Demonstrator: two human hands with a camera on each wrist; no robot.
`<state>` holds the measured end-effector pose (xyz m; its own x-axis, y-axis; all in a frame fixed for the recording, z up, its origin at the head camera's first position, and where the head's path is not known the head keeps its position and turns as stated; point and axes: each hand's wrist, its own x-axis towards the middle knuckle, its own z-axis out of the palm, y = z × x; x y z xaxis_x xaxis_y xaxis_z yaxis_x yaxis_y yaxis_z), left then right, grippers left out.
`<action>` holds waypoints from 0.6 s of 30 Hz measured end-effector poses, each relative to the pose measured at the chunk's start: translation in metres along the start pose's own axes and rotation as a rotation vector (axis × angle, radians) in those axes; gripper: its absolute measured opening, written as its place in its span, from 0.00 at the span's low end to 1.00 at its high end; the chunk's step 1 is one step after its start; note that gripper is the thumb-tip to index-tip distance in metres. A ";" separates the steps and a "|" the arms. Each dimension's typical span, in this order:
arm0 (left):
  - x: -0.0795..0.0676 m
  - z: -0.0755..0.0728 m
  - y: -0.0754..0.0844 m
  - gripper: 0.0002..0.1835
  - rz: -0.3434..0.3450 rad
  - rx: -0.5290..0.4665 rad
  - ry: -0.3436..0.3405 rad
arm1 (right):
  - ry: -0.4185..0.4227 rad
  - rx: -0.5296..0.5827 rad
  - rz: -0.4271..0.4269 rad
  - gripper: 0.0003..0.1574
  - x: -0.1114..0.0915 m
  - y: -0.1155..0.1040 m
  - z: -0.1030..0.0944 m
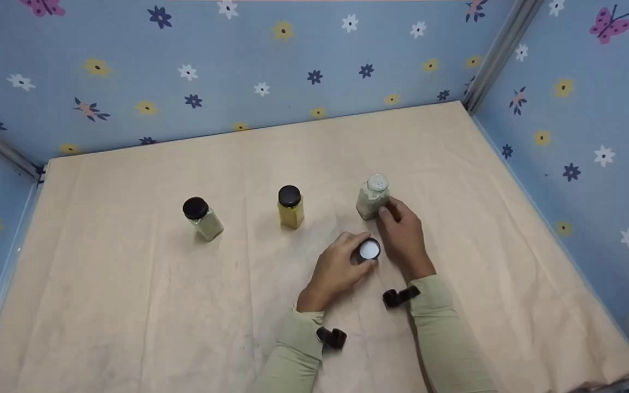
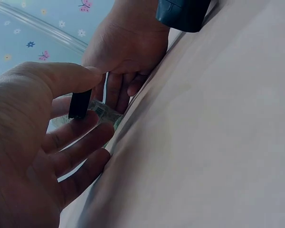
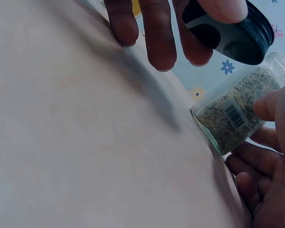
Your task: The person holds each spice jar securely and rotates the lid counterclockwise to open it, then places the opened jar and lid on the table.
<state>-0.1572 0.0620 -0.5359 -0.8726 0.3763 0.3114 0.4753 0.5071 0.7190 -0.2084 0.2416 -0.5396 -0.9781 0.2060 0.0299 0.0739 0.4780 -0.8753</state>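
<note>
My left hand (image 1: 339, 268) pinches a black screw cap (image 1: 369, 249) between thumb and fingers; the cap's white inside faces up in the head view. In the right wrist view the same cap (image 3: 232, 33) hangs tilted near the jar. My right hand (image 1: 403, 234) holds an uncapped spice jar (image 1: 373, 197) low on its side, thumb in front and fingers behind. The jar stands on the table with a perforated shaker top (image 1: 378, 182) showing. Dried greenish flakes and a barcode label (image 3: 234, 115) show through its clear wall (image 3: 218, 102).
A capped jar of yellow spice (image 1: 291, 214) stands left of my hands. Farther left is a capped jar of pale green spice (image 1: 207, 224). A beige cloth (image 1: 183, 316) covers the table, with blue patterned panels (image 1: 227, 60) around its back and sides.
</note>
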 end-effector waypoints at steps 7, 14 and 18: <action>0.001 0.004 0.001 0.30 -0.020 0.068 -0.004 | -0.008 0.013 0.016 0.34 0.000 0.000 0.000; 0.002 0.008 0.003 0.26 -0.011 0.108 0.026 | -0.008 0.021 0.021 0.34 0.000 -0.001 0.000; 0.001 0.010 0.004 0.25 -0.017 0.106 0.042 | -0.010 0.015 0.021 0.34 0.000 0.000 0.000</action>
<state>-0.1553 0.0720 -0.5386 -0.8837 0.3352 0.3268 0.4674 0.5935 0.6552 -0.2082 0.2419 -0.5393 -0.9782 0.2075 0.0070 0.0915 0.4610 -0.8826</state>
